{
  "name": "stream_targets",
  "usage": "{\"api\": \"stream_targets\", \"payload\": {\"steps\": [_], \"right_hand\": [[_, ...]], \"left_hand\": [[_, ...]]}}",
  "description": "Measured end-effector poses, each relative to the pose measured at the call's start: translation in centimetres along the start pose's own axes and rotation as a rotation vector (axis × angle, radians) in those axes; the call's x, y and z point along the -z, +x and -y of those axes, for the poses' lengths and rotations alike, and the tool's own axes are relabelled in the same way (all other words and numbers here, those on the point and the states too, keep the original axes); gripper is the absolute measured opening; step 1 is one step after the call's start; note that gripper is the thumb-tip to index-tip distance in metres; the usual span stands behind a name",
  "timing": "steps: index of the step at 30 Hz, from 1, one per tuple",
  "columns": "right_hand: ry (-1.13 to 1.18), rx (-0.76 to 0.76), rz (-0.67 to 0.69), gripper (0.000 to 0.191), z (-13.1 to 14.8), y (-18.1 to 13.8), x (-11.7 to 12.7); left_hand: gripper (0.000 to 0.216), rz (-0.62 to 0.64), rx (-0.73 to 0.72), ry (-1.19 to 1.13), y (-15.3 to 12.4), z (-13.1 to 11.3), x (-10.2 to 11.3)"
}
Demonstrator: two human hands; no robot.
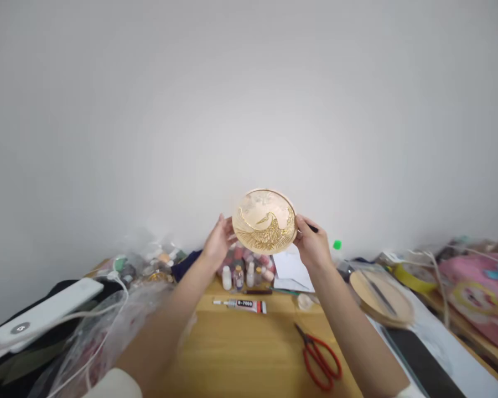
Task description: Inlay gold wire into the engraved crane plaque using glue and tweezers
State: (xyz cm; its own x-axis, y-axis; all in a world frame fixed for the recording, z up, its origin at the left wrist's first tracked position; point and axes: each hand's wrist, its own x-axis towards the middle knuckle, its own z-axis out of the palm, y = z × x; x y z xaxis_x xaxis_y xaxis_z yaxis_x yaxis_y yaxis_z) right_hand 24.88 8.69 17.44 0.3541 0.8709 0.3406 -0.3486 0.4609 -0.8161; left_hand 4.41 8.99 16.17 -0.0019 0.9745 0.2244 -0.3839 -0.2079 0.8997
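An embroidery hoop [268, 221] with a gold crane on pale cloth is held up in front of the wall, its face tilted toward me. My left hand [219, 240] grips the hoop's left edge, the fingers partly hidden behind it. On the right edge, my right hand [312, 239] pinches the rim with the thumb in front. A thin dark stick-like object [312, 228] shows among the right hand's fingers; its kind is unclear. Below lie a glue tube [245, 305] marked B-7000 and red-handled scissors [321, 359] on the wooden table [240, 354].
Small bottles [238, 277] and white paper [292, 271] stand or lie at the table's back. To the left are a white power strip [47, 312] with cables and clear plastic bags. At right lie another round hoop [382, 298] and a pink patterned bag [477, 293].
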Motion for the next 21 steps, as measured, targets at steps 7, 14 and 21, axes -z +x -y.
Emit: {"api": "stream_targets", "payload": {"steps": [7, 14, 21], "right_hand": [[0.122, 0.046, -0.029, 0.045, 1.1, 2.2, -3.2], [0.124, 0.194, 0.039, 0.041, 3.1, 3.9, -4.1], [0.048, 0.337, 0.045, 0.036, 3.4, 5.1, -4.3]], "left_hand": [[0.055, 0.083, -0.088, -0.285, 2.5, -1.6, -3.7], [0.058, 0.193, -0.175, -0.388, 3.7, -4.2, -5.1], [0.055, 0.230, -0.165, -0.461, 4.4, -5.5, -6.1]]}}
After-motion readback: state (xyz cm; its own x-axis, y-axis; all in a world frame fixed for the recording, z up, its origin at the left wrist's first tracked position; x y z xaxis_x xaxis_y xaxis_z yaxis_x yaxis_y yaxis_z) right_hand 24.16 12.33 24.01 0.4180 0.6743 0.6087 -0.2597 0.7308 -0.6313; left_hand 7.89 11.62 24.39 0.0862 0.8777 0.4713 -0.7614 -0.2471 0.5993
